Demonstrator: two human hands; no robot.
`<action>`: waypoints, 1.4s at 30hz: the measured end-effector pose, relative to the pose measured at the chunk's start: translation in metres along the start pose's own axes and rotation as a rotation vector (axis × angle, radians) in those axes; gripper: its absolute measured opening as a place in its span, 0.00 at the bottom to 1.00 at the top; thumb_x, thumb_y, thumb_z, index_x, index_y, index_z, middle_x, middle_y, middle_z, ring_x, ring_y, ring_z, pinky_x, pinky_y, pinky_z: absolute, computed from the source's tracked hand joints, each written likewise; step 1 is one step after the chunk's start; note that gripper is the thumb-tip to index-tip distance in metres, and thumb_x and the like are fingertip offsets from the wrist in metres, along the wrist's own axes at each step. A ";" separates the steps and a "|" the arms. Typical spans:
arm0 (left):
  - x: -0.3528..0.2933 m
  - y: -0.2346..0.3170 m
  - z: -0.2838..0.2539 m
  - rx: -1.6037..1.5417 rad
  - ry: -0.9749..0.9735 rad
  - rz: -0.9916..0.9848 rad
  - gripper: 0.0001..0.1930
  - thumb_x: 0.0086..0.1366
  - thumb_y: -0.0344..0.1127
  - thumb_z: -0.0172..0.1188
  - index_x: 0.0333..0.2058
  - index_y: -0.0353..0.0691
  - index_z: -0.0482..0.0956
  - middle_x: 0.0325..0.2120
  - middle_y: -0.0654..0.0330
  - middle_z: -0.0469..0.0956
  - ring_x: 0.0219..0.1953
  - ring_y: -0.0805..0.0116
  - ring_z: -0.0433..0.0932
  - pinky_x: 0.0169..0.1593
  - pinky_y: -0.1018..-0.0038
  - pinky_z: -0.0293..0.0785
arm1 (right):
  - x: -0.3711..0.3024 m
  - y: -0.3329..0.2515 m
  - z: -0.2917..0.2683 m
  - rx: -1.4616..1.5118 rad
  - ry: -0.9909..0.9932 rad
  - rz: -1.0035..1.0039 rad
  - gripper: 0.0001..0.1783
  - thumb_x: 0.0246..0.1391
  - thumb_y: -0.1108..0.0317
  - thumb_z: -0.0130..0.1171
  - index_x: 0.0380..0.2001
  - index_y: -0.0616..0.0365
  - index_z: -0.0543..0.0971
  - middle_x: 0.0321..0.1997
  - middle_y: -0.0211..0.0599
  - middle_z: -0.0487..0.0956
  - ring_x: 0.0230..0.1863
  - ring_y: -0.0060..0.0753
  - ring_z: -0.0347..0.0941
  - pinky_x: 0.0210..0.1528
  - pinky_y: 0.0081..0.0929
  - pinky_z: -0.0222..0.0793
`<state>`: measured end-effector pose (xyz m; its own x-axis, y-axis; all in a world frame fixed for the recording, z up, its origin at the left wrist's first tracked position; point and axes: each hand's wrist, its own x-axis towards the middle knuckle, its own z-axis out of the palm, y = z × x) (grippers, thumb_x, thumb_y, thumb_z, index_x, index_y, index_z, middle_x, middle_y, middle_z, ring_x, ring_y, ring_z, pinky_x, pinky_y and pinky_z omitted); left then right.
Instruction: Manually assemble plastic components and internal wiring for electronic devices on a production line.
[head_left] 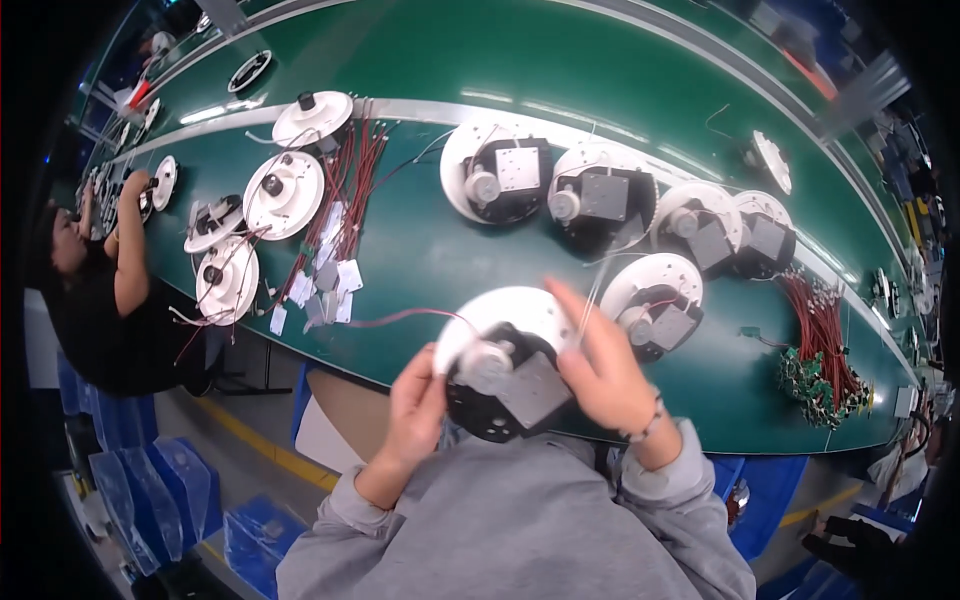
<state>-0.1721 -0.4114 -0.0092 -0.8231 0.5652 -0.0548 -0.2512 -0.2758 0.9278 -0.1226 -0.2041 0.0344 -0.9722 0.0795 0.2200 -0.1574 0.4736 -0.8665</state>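
Note:
In front of my body, over the near table edge, is a white round housing [507,309] with a black base plate, a grey square box and a small round motor-like part. My left hand [415,402] grips its left rim. At its right side my right hand [610,378] has the thumb against the edge and the fingers along the rim, slightly blurred. Thin white wires [590,297] run up beside the right fingers. A red wire [395,316] trails left from the housing. A similar housing [655,285] lies just beyond my right hand.
Several like housings [497,172] line the back of the green table [420,255]. Left are white discs [285,197] with black knobs and bundled red wires [350,190] with white tags. Red wires with green circuit boards [822,375] lie right. Another person [110,300] works at far left.

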 end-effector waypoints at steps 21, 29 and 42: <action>-0.002 -0.045 0.020 0.036 -0.298 -0.145 0.04 0.60 0.26 0.46 0.33 0.32 0.67 0.41 0.61 0.64 0.29 0.82 0.65 0.31 0.85 0.63 | 0.009 -0.031 -0.031 0.899 0.260 0.101 0.37 0.51 0.33 0.23 0.19 0.59 0.64 0.10 0.18 0.50 0.11 0.12 0.40 0.12 0.14 0.36; -0.030 -0.053 0.023 0.009 -0.241 -0.281 0.14 0.62 0.29 0.45 0.45 0.31 0.60 0.43 0.57 0.63 0.41 0.70 0.69 0.36 0.73 0.76 | 0.011 -0.022 -0.022 0.722 0.345 0.109 0.52 0.45 0.27 0.17 0.41 0.68 0.70 0.13 0.17 0.52 0.14 0.10 0.42 0.15 0.12 0.39; 0.080 0.088 0.044 0.812 -0.181 0.693 0.26 0.39 0.35 0.68 0.40 0.33 0.73 0.30 0.56 0.74 0.19 0.76 0.69 0.18 0.83 0.63 | 0.028 -0.040 -0.006 0.212 0.117 0.043 0.09 0.50 0.74 0.48 0.19 0.64 0.72 0.14 0.31 0.68 0.14 0.18 0.60 0.17 0.18 0.55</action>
<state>-0.2380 -0.3565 0.0839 -0.5525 0.6091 0.5690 0.7068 -0.0194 0.7071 -0.1421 -0.2160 0.0778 -0.9541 0.2021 0.2209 -0.1615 0.2736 -0.9482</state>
